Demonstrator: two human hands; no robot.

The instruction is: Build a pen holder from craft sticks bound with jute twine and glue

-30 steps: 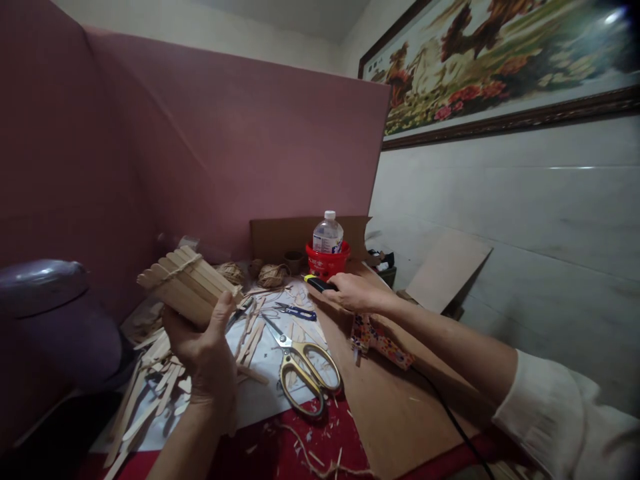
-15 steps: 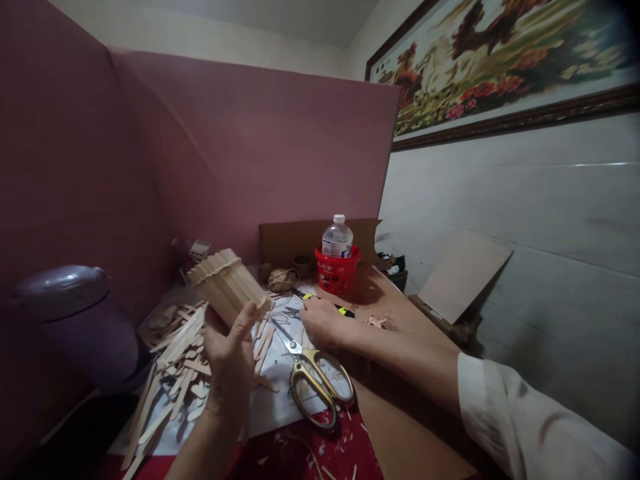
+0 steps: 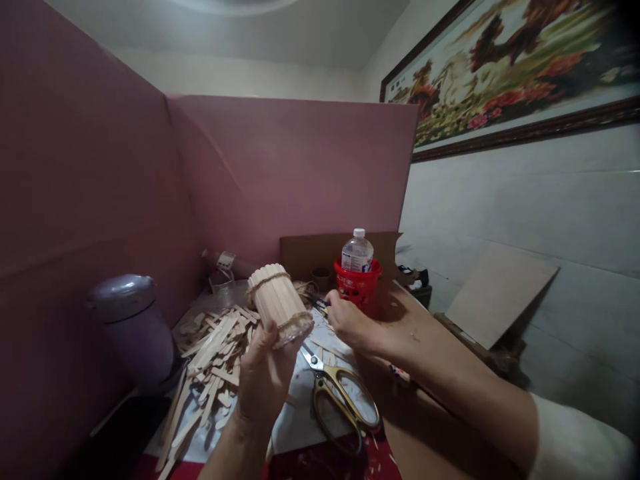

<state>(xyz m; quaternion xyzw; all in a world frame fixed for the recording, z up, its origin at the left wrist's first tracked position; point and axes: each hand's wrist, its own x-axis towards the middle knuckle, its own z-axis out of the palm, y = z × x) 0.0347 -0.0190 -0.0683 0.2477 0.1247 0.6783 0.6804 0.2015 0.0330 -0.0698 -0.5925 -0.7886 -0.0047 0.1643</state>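
My left hand [image 3: 267,370] is wrapped round a cylinder of wooden craft sticks [image 3: 280,300], tilted, with a twine band near each end. Its inside is hidden from me. My right hand [image 3: 347,323] is closed, fingertips together, just in front of a red bucket [image 3: 357,280]. Something small, dark and yellow shows beside those fingertips; whether they grip it is unclear. Between and below my hands, large scissors with gold handles [image 3: 345,403] lie on white paper [image 3: 295,417], blades pointing away. Behind the cylinder, a ball of twine [image 3: 305,288] is partly covered.
Loose craft sticks [image 3: 215,360] are heaped on the left. A purple lidded bin [image 3: 133,333] stands beyond them. A plastic bottle [image 3: 357,252] sits in the bucket, near a small brown pot [image 3: 321,275]. Brown board [image 3: 415,413] covers the right side; pink panels [image 3: 295,167] rise behind.
The cylinder has turned more upright in my left hand, showing its side. My right hand has shifted and hides more of the yellow-and-black tool. The whole view has swung a little left and upward.
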